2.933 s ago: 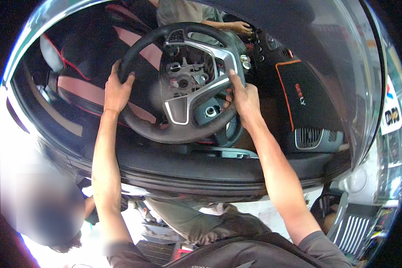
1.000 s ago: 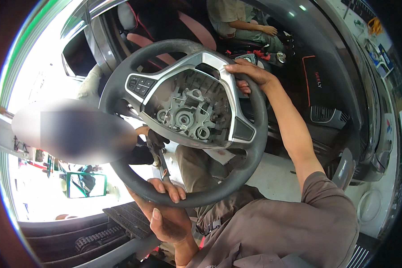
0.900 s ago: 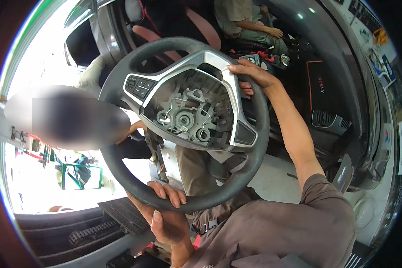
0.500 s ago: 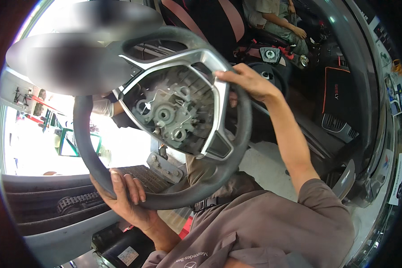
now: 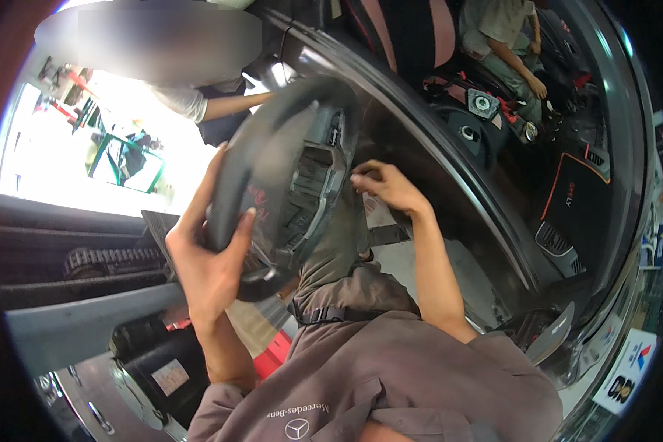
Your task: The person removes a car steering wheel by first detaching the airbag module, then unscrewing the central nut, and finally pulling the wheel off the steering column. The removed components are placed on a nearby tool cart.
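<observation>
A dark steering wheel [image 5: 232, 173] is tilted in front of me, its smooth cover side and part of its hollow inner frame showing. My left hand [image 5: 210, 258] is closed round the left part of the rim, thumb on the near face and fingers along the outer side. My right hand [image 5: 394, 188] hovers just right of the wheel, apart from it. Its fingers are loosely bent with a gap between them, and I see nothing held. Red handwritten marks show on the wheel's cover near my left thumb.
A car with a black and pink seat [image 5: 412, 37] stands ahead right, its dark sill [image 5: 449, 140] running diagonally. Someone sits inside, beside a part with a round silver centre [image 5: 482, 104]. Another person's arm [image 5: 232, 107] reaches behind the wheel. A black motor-like cylinder [image 5: 162, 361] lies lower left.
The steering wheel has turned from facing me to a steep tilt. My right hand has let go of the rim. My left hand has moved up with the wheel, and my view has shifted.
</observation>
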A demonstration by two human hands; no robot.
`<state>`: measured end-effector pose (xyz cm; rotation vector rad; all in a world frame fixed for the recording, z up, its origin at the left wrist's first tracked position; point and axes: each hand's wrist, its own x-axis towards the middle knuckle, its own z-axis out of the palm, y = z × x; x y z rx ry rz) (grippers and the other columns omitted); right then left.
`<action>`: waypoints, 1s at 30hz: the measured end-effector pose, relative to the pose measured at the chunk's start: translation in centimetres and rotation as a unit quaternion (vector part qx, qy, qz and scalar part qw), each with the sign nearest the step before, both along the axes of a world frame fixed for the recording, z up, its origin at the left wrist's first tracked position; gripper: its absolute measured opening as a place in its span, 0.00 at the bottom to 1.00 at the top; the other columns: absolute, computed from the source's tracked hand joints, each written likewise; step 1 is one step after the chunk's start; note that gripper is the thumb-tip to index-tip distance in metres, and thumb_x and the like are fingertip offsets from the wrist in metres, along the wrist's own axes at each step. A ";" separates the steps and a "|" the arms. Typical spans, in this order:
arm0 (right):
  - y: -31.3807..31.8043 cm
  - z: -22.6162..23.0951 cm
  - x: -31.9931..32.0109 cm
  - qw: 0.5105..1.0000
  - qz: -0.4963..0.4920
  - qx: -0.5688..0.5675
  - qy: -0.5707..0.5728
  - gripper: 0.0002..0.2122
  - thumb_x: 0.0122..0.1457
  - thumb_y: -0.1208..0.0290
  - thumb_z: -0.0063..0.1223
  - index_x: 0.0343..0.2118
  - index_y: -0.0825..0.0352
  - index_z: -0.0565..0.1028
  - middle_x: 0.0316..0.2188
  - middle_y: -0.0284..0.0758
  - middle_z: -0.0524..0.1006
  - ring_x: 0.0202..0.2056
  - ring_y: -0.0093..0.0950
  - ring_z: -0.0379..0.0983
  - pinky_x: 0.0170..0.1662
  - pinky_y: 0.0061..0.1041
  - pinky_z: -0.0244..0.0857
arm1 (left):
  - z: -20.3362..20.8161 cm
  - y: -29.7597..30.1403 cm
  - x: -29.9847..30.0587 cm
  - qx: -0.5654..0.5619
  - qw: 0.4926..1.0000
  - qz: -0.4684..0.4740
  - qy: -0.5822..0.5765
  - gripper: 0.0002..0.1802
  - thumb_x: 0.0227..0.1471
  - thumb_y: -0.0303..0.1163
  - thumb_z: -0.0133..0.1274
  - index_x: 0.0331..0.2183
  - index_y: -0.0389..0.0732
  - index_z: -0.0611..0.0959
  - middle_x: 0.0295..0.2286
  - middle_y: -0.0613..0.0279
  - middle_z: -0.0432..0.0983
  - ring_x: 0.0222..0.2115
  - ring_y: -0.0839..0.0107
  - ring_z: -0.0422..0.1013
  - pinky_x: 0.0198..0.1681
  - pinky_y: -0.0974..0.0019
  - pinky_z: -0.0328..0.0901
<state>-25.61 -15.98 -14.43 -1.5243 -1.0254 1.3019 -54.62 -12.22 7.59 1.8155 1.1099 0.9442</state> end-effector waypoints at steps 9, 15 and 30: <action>-0.1 7.9 -1.8 0.947 -0.237 0.210 -0.054 0.10 0.64 0.70 0.58 0.38 0.73 0.80 0.33 0.30 0.80 0.37 0.18 0.74 0.44 0.21 0.67 | -2.7 2.7 0.0 -0.014 0.958 -0.270 0.099 0.35 0.44 0.15 0.52 0.57 0.33 0.76 0.54 0.49 0.76 0.55 0.63 0.73 0.59 0.64 0.63; -1.3 10.5 -5.5 0.964 -0.114 0.216 -0.109 0.19 0.66 0.61 0.54 0.24 0.73 0.79 0.18 0.32 0.75 0.25 0.17 0.69 0.30 0.23 0.62 | -2.2 -0.2 1.8 0.070 0.898 -0.314 0.299 0.45 0.38 0.22 0.58 0.61 0.56 0.74 0.32 0.56 0.78 0.33 0.54 0.77 0.39 0.57 0.74; -5.0 8.9 -3.5 0.985 -0.084 0.107 -0.106 0.23 0.66 0.60 0.55 0.16 0.70 0.72 0.13 0.27 0.66 0.18 0.16 0.60 0.24 0.23 0.52 | -7.8 -1.8 -4.1 0.195 0.957 -0.093 0.194 0.38 0.21 0.50 0.72 0.37 0.38 0.83 0.29 0.61 0.75 0.33 0.58 0.71 0.39 0.59 0.65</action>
